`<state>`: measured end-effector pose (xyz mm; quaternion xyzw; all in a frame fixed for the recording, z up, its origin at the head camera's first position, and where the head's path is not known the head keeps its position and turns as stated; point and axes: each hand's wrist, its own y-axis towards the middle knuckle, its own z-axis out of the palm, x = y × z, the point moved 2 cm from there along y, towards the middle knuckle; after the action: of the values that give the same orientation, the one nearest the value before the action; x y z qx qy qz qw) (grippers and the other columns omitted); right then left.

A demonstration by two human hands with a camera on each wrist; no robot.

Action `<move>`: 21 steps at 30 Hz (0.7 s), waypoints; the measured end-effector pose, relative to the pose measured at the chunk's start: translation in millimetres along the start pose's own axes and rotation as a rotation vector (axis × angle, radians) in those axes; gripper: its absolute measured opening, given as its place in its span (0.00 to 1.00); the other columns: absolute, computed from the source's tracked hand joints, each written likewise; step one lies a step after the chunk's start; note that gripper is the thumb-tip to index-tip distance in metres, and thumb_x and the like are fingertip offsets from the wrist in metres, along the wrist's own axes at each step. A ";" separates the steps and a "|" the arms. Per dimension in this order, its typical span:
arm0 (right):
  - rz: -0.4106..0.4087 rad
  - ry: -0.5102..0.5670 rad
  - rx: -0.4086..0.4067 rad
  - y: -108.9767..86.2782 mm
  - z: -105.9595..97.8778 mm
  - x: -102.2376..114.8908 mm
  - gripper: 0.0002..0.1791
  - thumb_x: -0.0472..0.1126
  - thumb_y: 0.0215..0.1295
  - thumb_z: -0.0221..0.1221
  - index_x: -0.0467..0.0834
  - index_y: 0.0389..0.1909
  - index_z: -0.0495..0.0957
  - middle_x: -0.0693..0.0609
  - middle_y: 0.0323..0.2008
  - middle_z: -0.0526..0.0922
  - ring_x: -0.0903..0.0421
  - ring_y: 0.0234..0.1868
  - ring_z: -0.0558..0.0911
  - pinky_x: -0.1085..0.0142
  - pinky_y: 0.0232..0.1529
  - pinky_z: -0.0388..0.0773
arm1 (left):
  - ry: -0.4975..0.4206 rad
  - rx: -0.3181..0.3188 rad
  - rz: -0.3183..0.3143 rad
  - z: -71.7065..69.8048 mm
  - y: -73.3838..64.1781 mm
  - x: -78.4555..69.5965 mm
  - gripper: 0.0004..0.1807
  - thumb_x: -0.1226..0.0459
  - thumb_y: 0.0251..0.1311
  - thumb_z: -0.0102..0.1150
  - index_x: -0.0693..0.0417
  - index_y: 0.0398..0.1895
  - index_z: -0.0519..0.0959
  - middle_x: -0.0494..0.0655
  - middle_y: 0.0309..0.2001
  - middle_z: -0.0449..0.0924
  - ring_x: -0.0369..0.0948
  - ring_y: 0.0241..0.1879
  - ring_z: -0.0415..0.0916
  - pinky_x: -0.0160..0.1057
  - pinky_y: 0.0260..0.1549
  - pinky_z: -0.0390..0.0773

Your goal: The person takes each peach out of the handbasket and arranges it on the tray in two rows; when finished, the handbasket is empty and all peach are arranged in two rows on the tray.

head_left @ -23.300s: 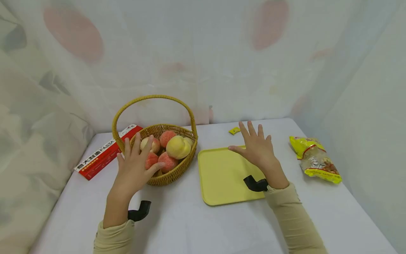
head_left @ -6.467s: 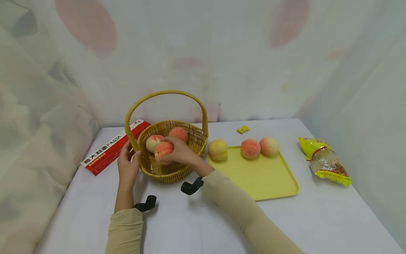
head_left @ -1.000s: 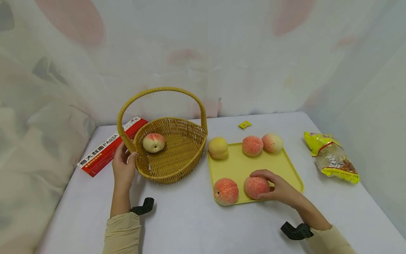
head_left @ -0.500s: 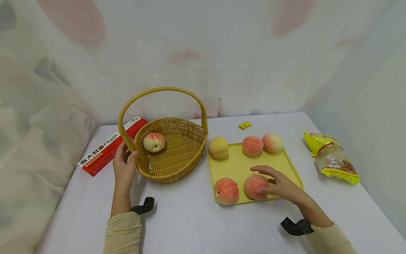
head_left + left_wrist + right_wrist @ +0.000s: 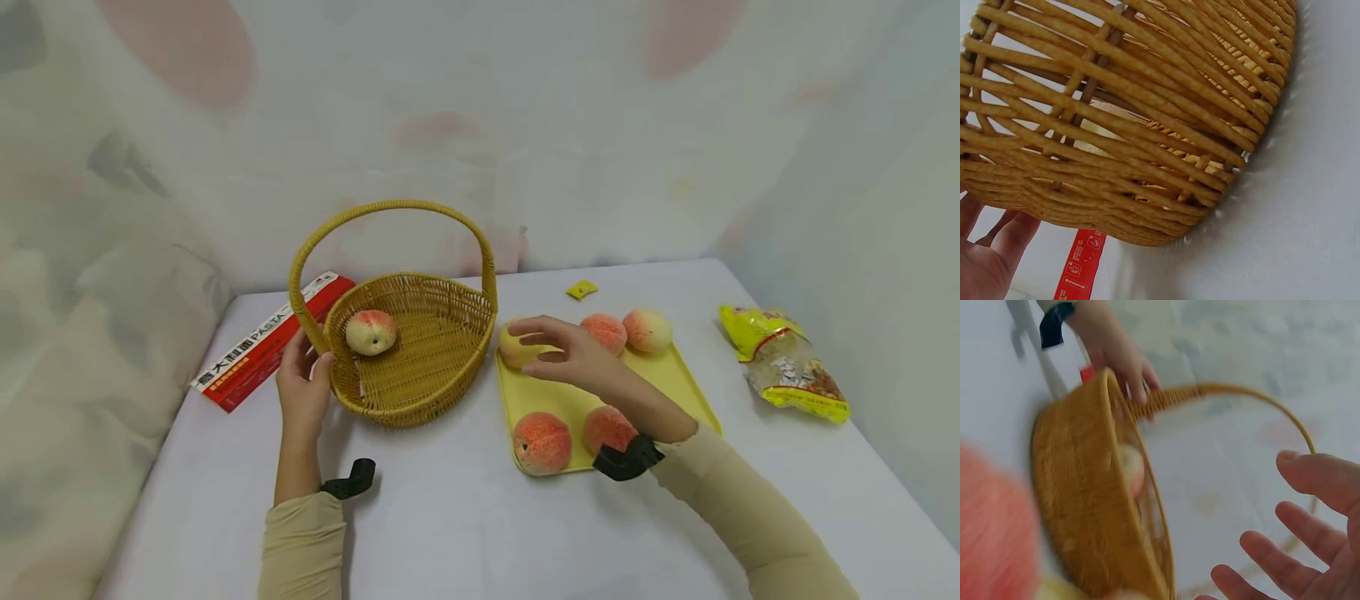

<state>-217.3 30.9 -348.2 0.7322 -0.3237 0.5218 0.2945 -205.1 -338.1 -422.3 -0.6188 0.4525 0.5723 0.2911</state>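
My left hand (image 5: 303,396) grips the left side of a wicker basket (image 5: 431,358) at the foot of its tall handle, the thumb on the near side. One pale peach with a red blush (image 5: 371,333) lies inside at the left. Fingers spread and nothing in it, my right hand (image 5: 573,354) hovers over the yellow tray (image 5: 525,396). Beneath it, a yellow peach (image 5: 513,346) is partly covered. The tray also bears a red peach (image 5: 604,332), a pale one (image 5: 649,331) and two red ones at the front (image 5: 542,443), one partly behind my wrist.
A red pasta box (image 5: 255,350) lies behind and left of the basket. A small yellow packet (image 5: 582,289) is near the table's back edge. At the right lies a yellow-and-clear snack bag (image 5: 787,362). Fabric walls enclose the back and sides.
My right hand has let go of a red peach at the tray's front and moved up and left toward the basket. My left hand stays on the basket. Earlier, the peaches were in the basket.
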 end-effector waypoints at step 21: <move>0.320 0.005 0.012 197.2 95.8 -11.8 0.25 0.39 0.60 0.60 0.41 0.59 0.70 0.42 0.56 0.71 0.47 0.57 0.70 0.49 0.58 0.67 | -0.029 0.036 0.062 18.6 -12.9 3.6 0.30 0.72 0.62 0.50 0.41 0.66 0.62 0.46 0.63 0.65 0.46 0.62 0.63 0.42 0.58 0.68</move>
<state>-319.4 -162.5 -368.0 0.6717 -0.4323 0.5659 0.2043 -202.1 -317.1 -431.2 -0.5910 0.4774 0.5816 0.2906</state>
